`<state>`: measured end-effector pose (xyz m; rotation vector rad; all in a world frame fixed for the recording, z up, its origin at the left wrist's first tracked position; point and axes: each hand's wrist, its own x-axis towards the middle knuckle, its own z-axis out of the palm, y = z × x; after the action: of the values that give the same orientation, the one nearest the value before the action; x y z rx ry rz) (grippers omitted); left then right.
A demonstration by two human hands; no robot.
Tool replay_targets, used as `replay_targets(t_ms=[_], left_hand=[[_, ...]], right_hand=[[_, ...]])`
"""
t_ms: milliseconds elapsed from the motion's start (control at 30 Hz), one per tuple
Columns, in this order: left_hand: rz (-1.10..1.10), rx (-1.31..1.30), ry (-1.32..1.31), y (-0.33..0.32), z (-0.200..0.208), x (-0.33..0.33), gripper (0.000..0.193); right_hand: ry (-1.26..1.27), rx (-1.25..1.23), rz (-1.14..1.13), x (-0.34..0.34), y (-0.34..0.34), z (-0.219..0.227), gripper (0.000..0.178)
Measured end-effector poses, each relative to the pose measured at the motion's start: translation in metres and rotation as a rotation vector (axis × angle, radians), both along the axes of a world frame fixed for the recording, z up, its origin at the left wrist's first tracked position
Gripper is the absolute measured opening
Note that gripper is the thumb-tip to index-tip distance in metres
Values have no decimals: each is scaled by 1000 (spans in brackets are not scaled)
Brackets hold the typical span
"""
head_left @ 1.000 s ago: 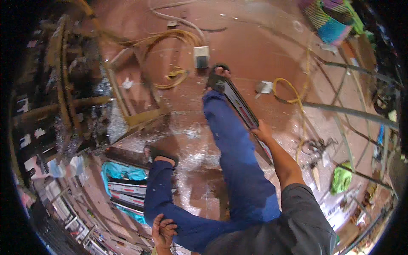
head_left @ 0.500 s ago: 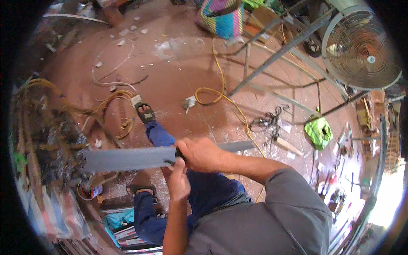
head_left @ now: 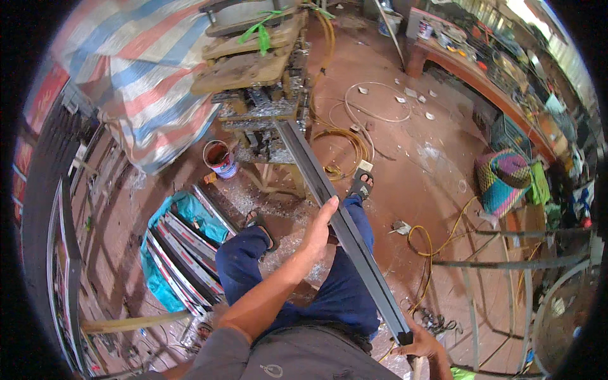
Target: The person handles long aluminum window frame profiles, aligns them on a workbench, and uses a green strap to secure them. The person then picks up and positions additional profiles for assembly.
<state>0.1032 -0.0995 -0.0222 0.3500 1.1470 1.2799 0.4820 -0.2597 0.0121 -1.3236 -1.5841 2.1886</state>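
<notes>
A long dark grey metal profile (head_left: 356, 239), grooved along its length, slants across my lap from upper left to lower right. My left hand (head_left: 318, 229) is closed round it near its middle, thumb on the upper edge, other fingers partly hidden underneath. At the near end, my right hand (head_left: 423, 345) grips it by a black end piece (head_left: 403, 339). The profile's far end lies at the edge of a cluttered workbench (head_left: 269, 152) strewn with metal shavings; whether it touches the bench I cannot tell.
A turquoise bag (head_left: 152, 272) with several metal strips lies at left, near a paint bucket (head_left: 220, 159). Yellow hose (head_left: 345, 152) coils beyond my sandalled foot. At right stand a woven basket (head_left: 501, 180) and a metal frame (head_left: 506, 265). A striped tarp (head_left: 149, 82) hangs behind.
My view has swung left toward the workbench. My hands, close together before, are now apart along the profile, the right one at its near end. The profile now slants.
</notes>
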Motion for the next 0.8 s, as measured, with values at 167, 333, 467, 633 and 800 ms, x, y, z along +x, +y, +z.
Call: replay_targets(t_ms=[167,333,467,633,800], left_hand=[[162,97,97,18,13,-17,52],[200,110,130,36,10,-46,63],[220,100,105,53,19,-60,66],[205,94,96,59,21,-65,68],[244,85,62,63,33,-61,74]], right_hand=[[74,-280,-120,-15,10,8,120],[83,-90,-59,-35,20,1,116],[74,-31,-38,-49,37,8,114],[108,-131,-112,-61,47,27,120],[145,-199,-155,-64,59,45,119]])
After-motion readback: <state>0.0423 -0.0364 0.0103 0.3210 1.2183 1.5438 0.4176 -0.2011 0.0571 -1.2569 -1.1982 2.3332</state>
